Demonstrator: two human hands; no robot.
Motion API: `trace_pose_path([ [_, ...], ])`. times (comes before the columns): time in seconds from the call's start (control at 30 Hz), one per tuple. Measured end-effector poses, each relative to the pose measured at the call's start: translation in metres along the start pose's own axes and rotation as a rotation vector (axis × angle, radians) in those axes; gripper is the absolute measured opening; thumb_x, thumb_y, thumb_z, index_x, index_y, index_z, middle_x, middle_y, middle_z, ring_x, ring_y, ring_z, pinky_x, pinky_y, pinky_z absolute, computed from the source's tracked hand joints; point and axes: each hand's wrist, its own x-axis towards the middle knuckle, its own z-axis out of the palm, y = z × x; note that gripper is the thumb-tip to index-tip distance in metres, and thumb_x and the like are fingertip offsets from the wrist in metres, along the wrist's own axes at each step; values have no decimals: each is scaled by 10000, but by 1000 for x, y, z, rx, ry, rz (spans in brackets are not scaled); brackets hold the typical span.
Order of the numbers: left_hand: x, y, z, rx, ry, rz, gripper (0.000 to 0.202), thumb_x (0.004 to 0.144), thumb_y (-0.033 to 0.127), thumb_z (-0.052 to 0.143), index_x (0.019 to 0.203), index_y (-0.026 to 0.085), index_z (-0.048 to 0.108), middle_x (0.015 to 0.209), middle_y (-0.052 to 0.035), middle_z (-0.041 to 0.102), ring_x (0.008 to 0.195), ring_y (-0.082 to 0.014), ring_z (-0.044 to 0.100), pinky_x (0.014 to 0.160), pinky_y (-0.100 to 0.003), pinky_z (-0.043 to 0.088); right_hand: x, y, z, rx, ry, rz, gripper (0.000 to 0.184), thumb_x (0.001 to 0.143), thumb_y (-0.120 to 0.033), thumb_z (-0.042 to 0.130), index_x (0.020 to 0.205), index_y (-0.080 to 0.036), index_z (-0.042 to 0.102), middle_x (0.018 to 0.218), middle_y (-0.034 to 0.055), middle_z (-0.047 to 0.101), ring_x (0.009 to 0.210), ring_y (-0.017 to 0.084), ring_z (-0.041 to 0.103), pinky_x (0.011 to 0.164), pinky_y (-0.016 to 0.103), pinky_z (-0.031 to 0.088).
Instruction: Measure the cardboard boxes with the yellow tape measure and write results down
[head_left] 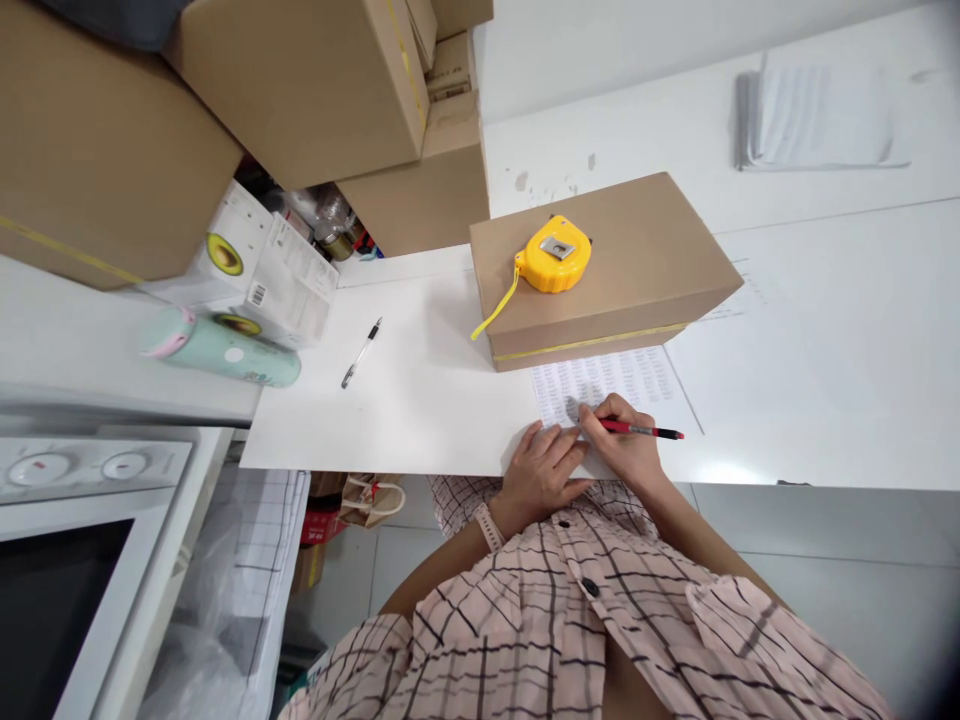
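Observation:
My right hand (626, 445) is closed round a red pen (646, 431), its tip down on a printed sheet (607, 385) near the white table's (420, 400) front edge. My left hand (541, 472) lies flat and open on the same sheet, just left of the pen tip, fingers spread. Right behind the sheet stands a flat cardboard box (630, 270), and a yellow tape measure (553, 257) rests on it with a short length of tape hanging over the box's front left.
A black pen (361, 353) lies loose on the table to the left. A mint-green bottle (221, 347), a white avocado-print carton (255, 265) and stacked cardboard boxes (300, 90) fill the back left. A folded white cloth (821, 120) lies far right. A white appliance (82, 540) sits lower left.

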Motion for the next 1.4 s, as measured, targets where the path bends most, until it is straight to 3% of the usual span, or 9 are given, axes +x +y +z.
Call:
trace_pose_path([
  [0.4,1,1,-1,23,-9,-8,524,989,552,537,1338,175,642,1415,-106,653,1297,-297,590,1206,-501,357,0,1,0,32,-4,8,419,859,-490,646,589,-244,441,511,-35,475,513,134,430,539,303,372],
  [0.8,2,-1,1,171,179,93,532,1022,568,450,1257,153,685,1325,-110,702,1216,-267,619,1166,-469,390,2,3,1,31,9,-15,389,837,-453,631,582,-240,428,500,-49,454,498,121,418,527,288,348],
  [1.2,1,-2,2,163,100,74,548,1010,590,465,1289,165,670,1339,-123,691,1235,-275,617,1158,-475,401,1,2,1,60,31,39,375,813,-435,644,578,-240,429,507,-50,461,508,120,418,528,284,353],
  [1.4,3,-1,-1,158,175,85,548,1034,577,408,1236,154,692,1302,-110,713,1211,-258,622,1159,-462,405,2,3,1,43,24,25,384,831,-461,636,590,-240,434,508,-51,467,504,118,417,528,285,346],
])
